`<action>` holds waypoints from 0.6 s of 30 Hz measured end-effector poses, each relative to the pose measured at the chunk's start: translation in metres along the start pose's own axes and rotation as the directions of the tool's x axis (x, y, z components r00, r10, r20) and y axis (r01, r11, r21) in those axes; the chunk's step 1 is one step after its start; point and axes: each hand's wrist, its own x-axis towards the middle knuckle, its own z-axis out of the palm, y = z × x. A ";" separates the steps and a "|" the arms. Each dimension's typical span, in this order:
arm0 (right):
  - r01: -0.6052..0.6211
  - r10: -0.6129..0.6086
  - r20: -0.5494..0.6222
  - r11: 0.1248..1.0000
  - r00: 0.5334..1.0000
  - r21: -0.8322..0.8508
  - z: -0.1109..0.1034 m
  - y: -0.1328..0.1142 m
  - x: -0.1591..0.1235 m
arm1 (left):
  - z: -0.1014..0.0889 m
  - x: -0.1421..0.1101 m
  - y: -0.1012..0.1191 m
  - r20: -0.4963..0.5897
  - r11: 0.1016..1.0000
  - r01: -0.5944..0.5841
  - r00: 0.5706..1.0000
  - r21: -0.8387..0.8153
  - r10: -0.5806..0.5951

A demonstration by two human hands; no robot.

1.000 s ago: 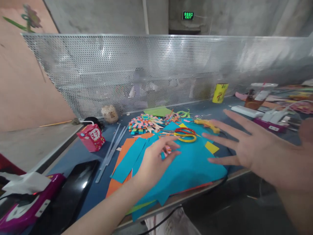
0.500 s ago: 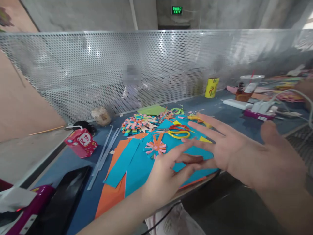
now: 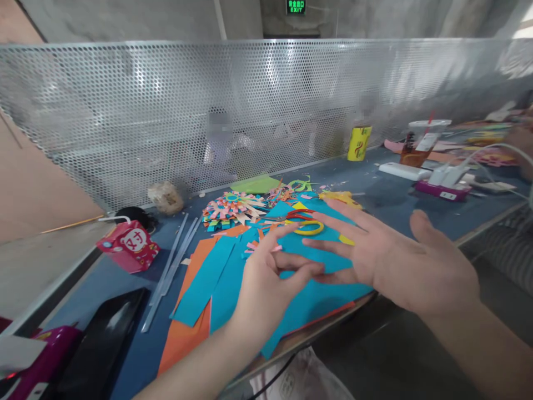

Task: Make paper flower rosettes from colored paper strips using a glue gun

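My left hand (image 3: 266,286) hovers over the blue paper (image 3: 233,303), its thumb and middle finger pinched together and its index finger pointing forward. Those pinched tips meet the end of the little finger of my right hand (image 3: 375,258); anything between them is too small to make out. Palm showing, my right hand is open with its fingers spread. Just beyond the hands lie red-and-yellow-handled scissors (image 3: 306,222). A small pink-and-orange fringed paper flower (image 3: 253,245) is partly covered by my left hand. Farther back sits a larger multicoloured fringed paper flower (image 3: 233,208).
At left are a red drink carton (image 3: 129,246) with a straw, clear glue sticks (image 3: 171,266), a black phone (image 3: 106,339) and a purple power strip (image 3: 54,358). A yellow can (image 3: 358,143), a plastic cup (image 3: 420,144) and another purple strip (image 3: 443,191) stand right. Perforated metal mesh (image 3: 175,111) borders the back.
Both hands have shifted slightly left in view, fingertips still together. My left hand now covers more of the small flower, and the camera view has tilted down a little.
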 end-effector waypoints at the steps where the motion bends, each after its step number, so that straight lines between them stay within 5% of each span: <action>1: 0.000 0.000 -0.013 1.000 1.000 0.001 -0.002 0.000 0.001 | -0.003 0.002 0.001 -0.025 1.000 -0.007 1.000 -0.001 0.007; 7: 0.027 -0.015 -0.077 0.987 0.997 0.159 -0.007 -0.001 0.003 | -0.011 0.007 0.000 -0.099 0.994 -0.084 0.991 0.076 0.091; 11: 0.033 -0.012 -0.087 0.970 0.996 0.242 -0.009 0.002 0.004 | -0.002 -0.008 -0.016 0.123 0.902 -0.224 0.974 0.368 0.191; 13: 0.082 -0.059 -0.115 0.975 0.992 0.205 -0.014 0.005 0.004 | 0.005 -0.019 -0.029 0.439 0.775 -0.430 0.871 0.463 0.221; 15: 0.116 -0.101 -0.127 0.987 0.987 0.111 -0.019 0.007 0.003 | 0.013 -0.029 -0.042 0.721 0.643 -0.664 0.649 0.383 0.241; 16: 0.117 -0.109 -0.123 0.991 0.986 0.062 -0.021 0.007 0.002 | 0.017 -0.033 -0.047 0.764 0.578 -0.735 0.585 0.356 0.274; 18: 0.115 -0.115 -0.119 0.993 0.986 -0.007 -0.023 0.006 0.000 | 0.022 -0.037 -0.053 0.768 0.514 -0.789 0.546 0.337 0.334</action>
